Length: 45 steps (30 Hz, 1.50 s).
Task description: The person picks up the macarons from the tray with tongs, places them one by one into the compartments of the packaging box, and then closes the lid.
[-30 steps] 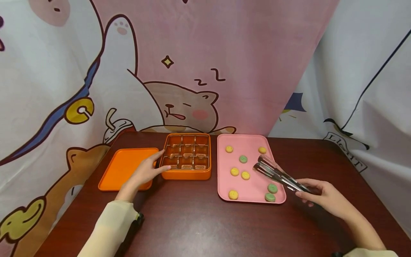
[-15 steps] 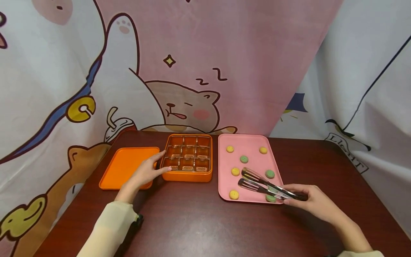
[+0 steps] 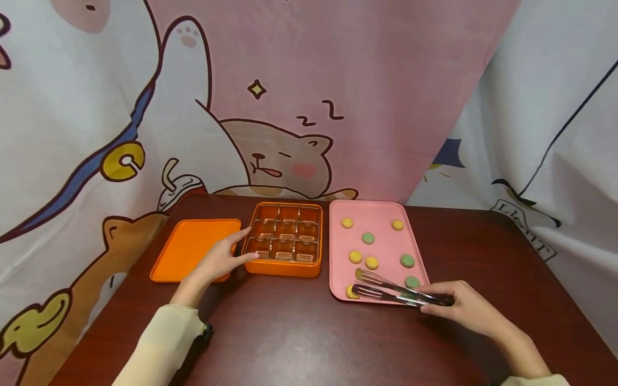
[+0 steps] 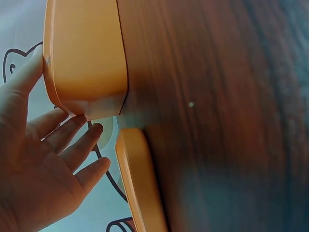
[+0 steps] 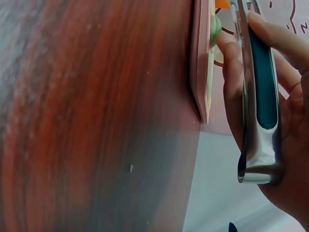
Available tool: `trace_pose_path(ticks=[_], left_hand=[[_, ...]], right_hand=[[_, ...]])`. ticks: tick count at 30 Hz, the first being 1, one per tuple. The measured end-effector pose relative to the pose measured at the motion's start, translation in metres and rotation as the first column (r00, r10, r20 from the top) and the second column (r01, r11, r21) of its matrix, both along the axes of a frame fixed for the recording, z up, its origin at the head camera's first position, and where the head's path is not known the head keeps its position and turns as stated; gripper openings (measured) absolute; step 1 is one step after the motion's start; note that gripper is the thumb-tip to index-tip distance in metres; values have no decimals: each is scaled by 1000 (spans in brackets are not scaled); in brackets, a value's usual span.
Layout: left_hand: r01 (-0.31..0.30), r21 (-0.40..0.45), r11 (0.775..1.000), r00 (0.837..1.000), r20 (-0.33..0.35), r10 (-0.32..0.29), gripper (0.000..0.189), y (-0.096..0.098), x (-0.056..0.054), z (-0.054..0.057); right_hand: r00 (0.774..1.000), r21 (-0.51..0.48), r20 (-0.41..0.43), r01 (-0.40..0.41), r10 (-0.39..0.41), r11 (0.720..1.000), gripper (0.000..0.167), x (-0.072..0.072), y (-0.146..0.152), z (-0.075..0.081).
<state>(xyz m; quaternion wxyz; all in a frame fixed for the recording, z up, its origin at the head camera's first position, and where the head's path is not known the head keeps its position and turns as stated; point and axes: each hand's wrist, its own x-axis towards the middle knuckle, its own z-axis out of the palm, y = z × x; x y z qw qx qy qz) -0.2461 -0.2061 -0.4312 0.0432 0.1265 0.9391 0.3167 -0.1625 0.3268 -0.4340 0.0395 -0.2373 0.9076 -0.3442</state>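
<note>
My right hand (image 3: 458, 308) grips a pair of metal tongs (image 3: 386, 292) by their dark handles. The tongs' arms are spread, and their slotted tips lie over the front left of the pink tray (image 3: 386, 209), the lower tip overlapping a small round yellow cookie (image 3: 350, 292). In the right wrist view the tongs (image 5: 260, 150) show a curved metal end and a dark green grip. My left hand (image 3: 224, 257) rests against the orange box (image 3: 285, 269), its thumb at the front rim and fingertips on the left side. Clear dividers split the box into several compartments.
More yellow cookies (image 3: 355, 257) and green cookies (image 3: 407, 260) lie scattered on the tray; the tongs partly hide one. A flat orange lid (image 3: 188, 246) lies left of the box. A printed curtain (image 3: 386, 107) hangs behind the brown table (image 3: 289, 332).
My right hand has carried the tongs left and toward the tray's front edge, from the right side to the front left yellow cookie. My left hand stays at the box.
</note>
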Motion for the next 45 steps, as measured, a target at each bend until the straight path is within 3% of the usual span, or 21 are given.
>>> trace_pose_path(ticks=[7,14,18,23,29,35,45], left_hand=[[6,2,1000,1000,0,-6,82,0,0,-3],[8,10,1000,1000,-8,-8,83,1,1,-2],[9,19,1000,1000,-4,-9,83,1,1,-1],[2,17,1000,1000,4,-3,84,0,1,0],[-2,12,1000,1000,-1,2,85,-1,0,-1],[-3,5,1000,1000,2,3,85,-1,0,-2],[-2,11,1000,1000,-3,2,85,1,2,0]], right_hand=[[998,32,-27,-52,52,998,30,-3,-3,-2],[991,104,-130,-14,28,994,24,-7,-9,-1],[988,94,-151,-1,15,996,21,-6,-11,-1],[983,131,-175,86,-62,988,19,-5,-15,0],[954,182,-268,186,-134,966,21,-5,-21,3],[930,161,-333,216,-153,963,21,-6,-24,3],[918,112,-348,240,-188,964,15,-10,-35,7]])
